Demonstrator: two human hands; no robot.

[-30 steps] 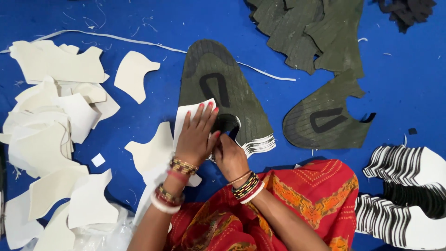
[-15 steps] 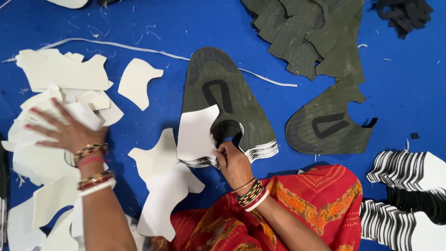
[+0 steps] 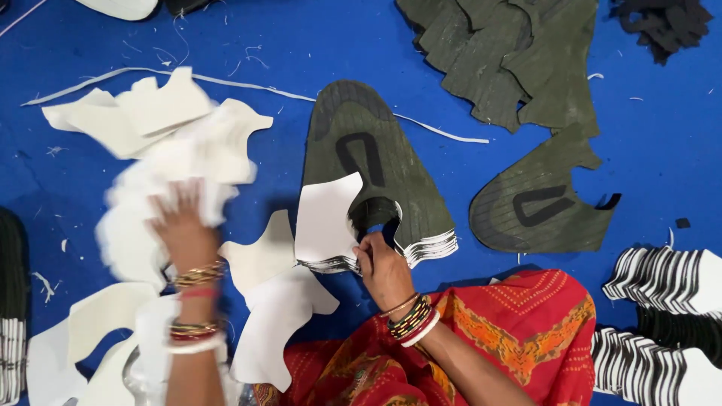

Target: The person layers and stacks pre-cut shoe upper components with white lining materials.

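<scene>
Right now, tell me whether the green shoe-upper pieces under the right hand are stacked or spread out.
Stacked. The green shoe-upper pieces lie in one neat pile, layered edges showing at its lower rim, where the right hand presses.

The scene is viewed from one head-worn camera, aimed almost straight down at close range onto the blue floor (image 3: 662, 173) before the lap.

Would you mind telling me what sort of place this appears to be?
Probably a shoe-making workshop: a stack of olive shoe-upper pieces lies on a blue work surface, white cut lining pieces are heaped beside it, and striped cut parts sit stacked at the edge.
</scene>
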